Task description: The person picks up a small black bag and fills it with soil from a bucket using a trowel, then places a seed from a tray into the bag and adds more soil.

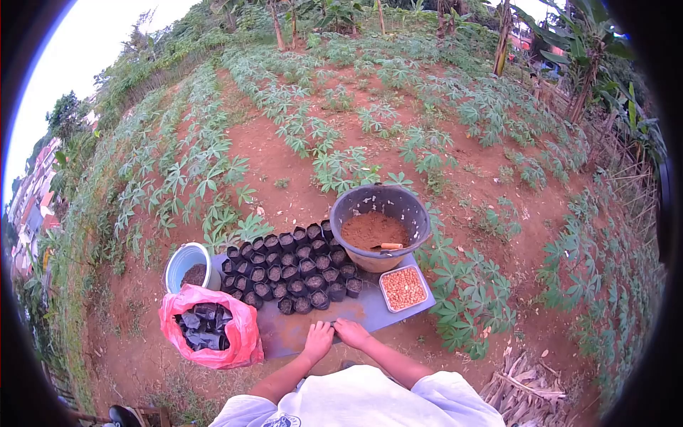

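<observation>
My left hand (318, 340) rests on the near edge of a grey table (284, 341), its fingers lying on the surface. Close beside it, my right hand (350, 332) lies on the same edge with its fingers toward the left one. I see nothing held in either hand, though a small dark spot shows between them. Beyond the hands stand several rows of black seedling bags (301, 304) filled with soil. To the right, a clear plastic tub (404, 288) holds orange-tan seeds or kernels.
A large dark basin (380, 260) of brown soil with an orange-handled trowel (390, 246) stands at the table's back right. On the left are a pale blue bucket (173, 269) of soil and a pink plastic bag (245, 331) with black bags inside. Leafy plants (459, 295) surround the table.
</observation>
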A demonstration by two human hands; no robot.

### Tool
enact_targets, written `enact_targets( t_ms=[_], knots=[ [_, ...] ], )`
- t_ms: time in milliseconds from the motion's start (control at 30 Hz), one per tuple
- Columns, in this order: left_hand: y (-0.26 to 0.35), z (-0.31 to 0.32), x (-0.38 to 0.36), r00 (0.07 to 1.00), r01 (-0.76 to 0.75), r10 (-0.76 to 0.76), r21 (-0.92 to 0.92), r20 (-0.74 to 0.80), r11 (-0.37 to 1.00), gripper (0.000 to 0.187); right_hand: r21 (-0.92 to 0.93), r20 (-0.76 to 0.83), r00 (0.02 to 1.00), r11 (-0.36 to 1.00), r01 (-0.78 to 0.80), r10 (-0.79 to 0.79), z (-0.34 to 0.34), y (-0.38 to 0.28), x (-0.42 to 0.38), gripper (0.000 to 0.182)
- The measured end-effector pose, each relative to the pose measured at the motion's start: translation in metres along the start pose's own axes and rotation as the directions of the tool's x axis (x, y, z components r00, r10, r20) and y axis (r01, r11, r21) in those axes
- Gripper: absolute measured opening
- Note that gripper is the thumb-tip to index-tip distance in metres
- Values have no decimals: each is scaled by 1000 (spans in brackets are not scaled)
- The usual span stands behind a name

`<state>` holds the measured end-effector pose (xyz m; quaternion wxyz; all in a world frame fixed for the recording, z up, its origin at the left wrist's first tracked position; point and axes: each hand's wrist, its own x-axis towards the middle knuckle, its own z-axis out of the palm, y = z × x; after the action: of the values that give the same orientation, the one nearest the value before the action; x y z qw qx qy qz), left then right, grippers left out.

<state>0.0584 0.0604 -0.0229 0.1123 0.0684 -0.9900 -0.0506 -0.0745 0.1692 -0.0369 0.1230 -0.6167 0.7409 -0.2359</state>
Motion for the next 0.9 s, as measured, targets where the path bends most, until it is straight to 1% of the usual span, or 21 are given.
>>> enact_targets(
  t_ms=[67, 133, 167, 233, 300, 333, 400, 433, 500, 633, 667, 733, 800, 833, 900],
  knots=[
    [4, 1, -4, 1000, -7, 7, -36, -6, 999, 11, 13, 19, 998, 999, -53, 52, -3, -4, -3, 17],
    [2, 1, -6, 1000, -1, 1, -31, -6, 1000, 12, 32, 28, 995, 995, -99, 98, -1, -8, -1, 18],
    [0, -1, -7, 1000, -20, 20, -33, 0, 999, 12, 10, 43, 992, 993, -115, 115, -1, -10, -1, 18],
    [-3, -3, -3, 998, -57, 56, 12, 16, 998, 14, -12, 42, 987, 988, -155, 155, -6, -13, 0, 19],
    [-6, -6, 2, 996, -81, 81, 7, 45, 997, 15, -15, 104, 981, 986, -165, 166, -12, -14, -5, 26],
    [-6, -9, 6, 994, -82, 82, 9, 67, 997, 17, -14, 95, 977, 982, -189, 190, -14, -15, -8, 26],
    [-8, -10, 11, 991, -112, 112, -6, 67, 994, 18, -3, 60, 982, 984, -178, 178, -18, -14, -13, 34],
    [-9, -9, 12, 991, -118, 118, -11, 63, 993, 20, -3, 52, 979, 981, -196, 196, -18, -13, -15, 34],
    [-11, -9, 12, 986, -152, 152, -10, 68, 988, 19, 3, 124, 962, 969, -247, 245, -20, -10, -14, 39],
    [-15, -7, 14, 971, -216, 213, 11, 108, 976, 19, -1, 96, 963, 968, -252, 251, -13, -6, -16, 37],
    [-17, -7, 15, 970, -221, 218, 9, 111, 975, 19, -6, 63, 962, 964, -267, 267, -9, -7, -16, 37],
    [-26, -10, 20, 950, -302, 298, 31, 91, 953, 17, -8, 23, 959, 959, -284, 284, -4, -11, -16, 36],
    [-38, -14, 28, 939, -333, 328, 34, 103, 942, 16, 20, -7, 923, 923, -384, 384, -2, -19, -18, 35],
    [-43, -17, 31, 929, -357, 351, 33, 116, 934, 16, 21, -12, 923, 923, -384, 384, -2, -24, -19, 35],
    [-47, -20, 36, 931, -352, 344, 54, 122, 934, 17, 56, 6, 918, 917, -396, 396, 1, -31, -20, 34]
  ],
)
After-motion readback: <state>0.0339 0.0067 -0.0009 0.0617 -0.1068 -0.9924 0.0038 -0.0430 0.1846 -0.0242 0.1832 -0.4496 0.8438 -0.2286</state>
